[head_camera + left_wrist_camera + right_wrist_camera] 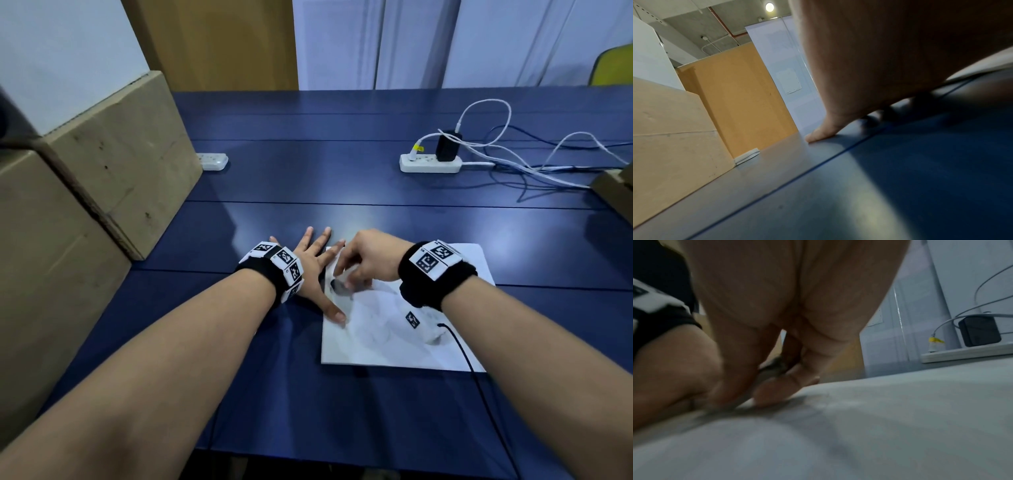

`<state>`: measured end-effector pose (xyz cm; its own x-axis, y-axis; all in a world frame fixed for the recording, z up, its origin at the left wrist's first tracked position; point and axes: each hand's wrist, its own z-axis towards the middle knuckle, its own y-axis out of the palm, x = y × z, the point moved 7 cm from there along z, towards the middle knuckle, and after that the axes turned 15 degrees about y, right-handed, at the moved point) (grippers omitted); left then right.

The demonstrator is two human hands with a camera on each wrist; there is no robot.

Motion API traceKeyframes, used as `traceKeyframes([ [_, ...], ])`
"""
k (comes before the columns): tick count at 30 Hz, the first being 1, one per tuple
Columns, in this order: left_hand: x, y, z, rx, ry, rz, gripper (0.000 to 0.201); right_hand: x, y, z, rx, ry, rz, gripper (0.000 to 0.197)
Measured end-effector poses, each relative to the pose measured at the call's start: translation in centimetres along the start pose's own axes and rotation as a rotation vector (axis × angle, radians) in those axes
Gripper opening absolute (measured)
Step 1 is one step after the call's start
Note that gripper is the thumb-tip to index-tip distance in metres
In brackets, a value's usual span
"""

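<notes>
I'm pressing left hand (310,270) flat, fingers spread, thumb on paper (376,346) edge; far-left corner lying under right hand (368,262), fingers curling, grip unclear.

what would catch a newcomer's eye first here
Two hands wearing tag-covered wristbands meet at a white sheet on the blue table: the left hand lies spread flat at its left edge, and the right hand curls its fingers over its far-left corner. Far right, a white power strip carries a black charger.

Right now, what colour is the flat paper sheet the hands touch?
The flat paper sheet is white with faint grey smudges, clearest in the head view.
</notes>
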<state>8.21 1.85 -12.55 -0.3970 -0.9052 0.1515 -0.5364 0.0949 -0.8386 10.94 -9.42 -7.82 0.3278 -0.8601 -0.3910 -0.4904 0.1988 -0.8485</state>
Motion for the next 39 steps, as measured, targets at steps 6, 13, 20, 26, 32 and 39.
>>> traceKeyframes([
  [6, 0.0, 0.1, 0.0, -0.004, -0.001, -0.004, 0.156, 0.4, -0.2, 0.7, -0.012, 0.021, 0.101, 0.018],
  [13, 0.0, 0.0, 0.0, -0.005, -0.008, 0.002, 0.156, 0.8, -1.0, 1.5, 0.132, 0.058, 0.106, 0.011],
  [20, 0.1, -0.1, 0.0, -0.001, -0.007, 0.004, 0.155, 1.2, -0.1, 0.9, 0.031, 0.019, 0.064, 0.009],
  [26, -0.1, 0.1, 0.2, 0.021, -0.003, -0.007, 0.158, 1.1, 0.6, 0.3, -0.103, -0.008, 0.049, 0.004],
  [32, 0.1, -0.3, -0.1, 0.034, 0.005, -0.010, 0.159, 1.5, -1.7, 0.9, 0.181, 0.084, 0.050, 0.013],
  [39, 0.2, -0.5, -0.2, 0.063, 0.011, 0.004, 0.161, 1.2, -0.3, 0.9, 0.079, 0.047, 0.025, 0.008],
])
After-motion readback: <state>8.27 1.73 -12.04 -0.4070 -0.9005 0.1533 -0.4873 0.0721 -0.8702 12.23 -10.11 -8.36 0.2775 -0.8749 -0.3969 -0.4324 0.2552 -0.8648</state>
